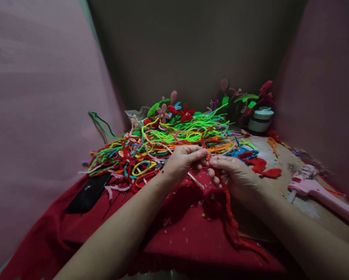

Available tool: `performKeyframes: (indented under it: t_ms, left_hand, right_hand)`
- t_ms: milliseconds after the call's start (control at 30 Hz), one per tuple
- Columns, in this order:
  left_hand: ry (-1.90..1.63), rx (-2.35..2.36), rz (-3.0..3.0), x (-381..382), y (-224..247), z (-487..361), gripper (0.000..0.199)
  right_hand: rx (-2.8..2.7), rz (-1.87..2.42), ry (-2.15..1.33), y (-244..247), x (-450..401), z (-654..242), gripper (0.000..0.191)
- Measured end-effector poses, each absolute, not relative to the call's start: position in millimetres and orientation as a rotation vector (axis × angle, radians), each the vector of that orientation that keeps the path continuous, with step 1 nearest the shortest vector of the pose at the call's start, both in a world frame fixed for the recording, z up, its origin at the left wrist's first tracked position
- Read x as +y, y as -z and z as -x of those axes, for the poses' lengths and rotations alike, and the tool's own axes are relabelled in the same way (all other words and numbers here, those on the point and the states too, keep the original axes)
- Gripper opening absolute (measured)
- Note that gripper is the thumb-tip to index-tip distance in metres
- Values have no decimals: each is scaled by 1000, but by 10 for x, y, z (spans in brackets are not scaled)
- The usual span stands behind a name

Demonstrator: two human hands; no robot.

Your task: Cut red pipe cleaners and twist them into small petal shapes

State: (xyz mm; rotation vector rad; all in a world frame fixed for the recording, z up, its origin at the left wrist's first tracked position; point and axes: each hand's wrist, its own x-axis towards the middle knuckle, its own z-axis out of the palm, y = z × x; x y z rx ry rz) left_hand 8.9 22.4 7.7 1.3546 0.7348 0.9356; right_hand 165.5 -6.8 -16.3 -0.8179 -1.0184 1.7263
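Between both hands is a red pipe cleaner (227, 202), its twisted length hanging down to the lower right over the red cloth. My left hand (184, 161) pinches it near its upper end, thumb and fingers pressed together. My right hand (232, 171) grips it right beside the left, fingertips nearly meeting. A short red end sticks up above the fingers. Just behind the hands lies a big heap of pipe cleaners (180, 136) in green, yellow, orange, red and other colours. Red fuzzy petal shapes (259, 165) lie to the right of my right hand.
A black phone (88, 193) lies on the red cloth (186, 233) at left. At right is a pink glue gun (317, 190). A pale-lidded jar (260, 119) stands at the back right. Finished fuzzy flowers (186, 112) sit behind the heap. Scraps dot the cloth.
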Motion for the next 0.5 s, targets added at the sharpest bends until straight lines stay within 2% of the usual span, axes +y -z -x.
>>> performKeyframes:
  t_ms: [100,200,367,433,500]
  left_hand:
    - [-1093,811,-1371,235,-256,125,32]
    - [-1151,1140,-1620,186,-403,521,24]
    - [-451,1799,-2194,55,-209,1099,12]
    - [-183,1916,-2394,34,-38,1180,11]
    - [-91,1974,-2472,37,102,1185,15]
  right_hand:
    - [-943,832,-1727,148,-46,-1686,11]
    - [-837,868,-1748,143,-30,-1726,9]
    - [-784,828,-1859,190,-6,-1756,11]
    - [-799,811,-1868,211,-9,-1746,10]
    - [-817,809,-1868,226,-18,-1732,9]
